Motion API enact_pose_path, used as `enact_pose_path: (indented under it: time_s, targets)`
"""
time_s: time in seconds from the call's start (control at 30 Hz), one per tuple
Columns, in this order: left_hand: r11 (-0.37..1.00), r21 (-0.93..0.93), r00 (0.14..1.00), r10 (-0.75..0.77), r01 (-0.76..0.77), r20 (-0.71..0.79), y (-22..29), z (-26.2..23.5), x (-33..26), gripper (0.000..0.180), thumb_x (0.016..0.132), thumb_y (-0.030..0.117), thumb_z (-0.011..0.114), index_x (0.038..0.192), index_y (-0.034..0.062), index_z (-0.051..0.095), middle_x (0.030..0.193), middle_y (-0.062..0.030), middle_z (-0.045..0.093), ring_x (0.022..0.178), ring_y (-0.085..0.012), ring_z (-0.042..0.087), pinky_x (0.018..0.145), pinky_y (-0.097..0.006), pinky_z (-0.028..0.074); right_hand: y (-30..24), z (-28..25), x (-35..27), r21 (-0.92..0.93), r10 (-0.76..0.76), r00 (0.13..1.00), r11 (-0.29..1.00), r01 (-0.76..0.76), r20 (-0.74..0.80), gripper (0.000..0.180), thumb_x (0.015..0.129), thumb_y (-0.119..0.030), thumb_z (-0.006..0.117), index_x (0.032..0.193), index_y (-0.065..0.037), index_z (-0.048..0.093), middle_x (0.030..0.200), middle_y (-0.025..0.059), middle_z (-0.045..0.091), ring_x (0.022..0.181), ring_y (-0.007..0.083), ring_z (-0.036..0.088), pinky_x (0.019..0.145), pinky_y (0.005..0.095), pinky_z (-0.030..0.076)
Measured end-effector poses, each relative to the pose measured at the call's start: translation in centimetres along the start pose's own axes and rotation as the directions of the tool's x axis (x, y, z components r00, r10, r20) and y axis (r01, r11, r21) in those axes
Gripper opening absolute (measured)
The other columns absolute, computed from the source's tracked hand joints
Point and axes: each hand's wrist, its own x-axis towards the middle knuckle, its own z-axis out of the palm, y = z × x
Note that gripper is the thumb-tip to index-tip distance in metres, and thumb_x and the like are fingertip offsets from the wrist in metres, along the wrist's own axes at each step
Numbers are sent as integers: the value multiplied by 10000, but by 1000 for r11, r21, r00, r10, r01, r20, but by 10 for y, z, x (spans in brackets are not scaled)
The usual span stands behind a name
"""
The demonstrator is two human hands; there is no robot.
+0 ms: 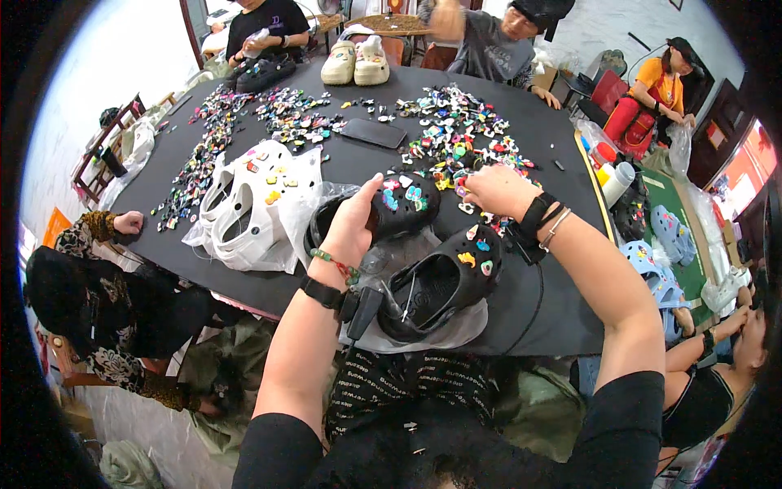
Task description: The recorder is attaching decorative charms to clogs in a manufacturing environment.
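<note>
My left hand (350, 222) grips a black clog (417, 213) from its heel side, thumb up, the other fingers mostly hidden by the shoe. Blue-green and pink charms sit on that clog's toe. My right hand (498, 192) is closed, fingertips down at the near edge of a heap of colourful shoe charms (448, 114); whatever lies between them is too small to make out. Closer to me rests a second black clog (481, 259) with several charms on its toe, lying on a clear plastic bag (464, 328).
White clogs (252, 213) with charms lie to my left on plastic. A dark phone (373, 133) is mid-table between charm piles (213, 122). Cream clogs (371, 63) stand at the far edge. Blue clogs (672, 232) lie by a green surface at right. Several people work around the black table (562, 314).
</note>
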Motion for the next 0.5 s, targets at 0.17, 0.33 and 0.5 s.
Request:
enact_pose_path:
  time_s: [0.17,0.33,0.5]
  targets:
    - [999,39,1000,5,-6,6,-1,-1,-7,375,894,307,691,1079,-14,631,1058,-116,688,901,-217,699,822,-348,573,15,6,-20,-76,105,994,992,-101,40,249,849,-262,653,821,-21,709,818,171,693,807,326,693,694,433,558]
    - [976,210,997,-63,53,44,6,4,-14,648,968,549,465,1175,-56,567,1171,-142,650,1013,-248,671,910,-392,545,6,-14,-35,-96,279,957,953,-286,-82,326,825,-348,694,745,-32,712,803,160,692,814,314,683,726,425,537]
    - [995,26,990,-96,94,104,-2,-4,-16,667,1009,548,323,1346,-15,441,1350,-162,534,1237,-277,534,1078,-441,408,-41,-39,-52,447,-62,921,860,244,-384,342,816,-371,717,918,-53,642,839,144,624,826,324,604,747,422,488]
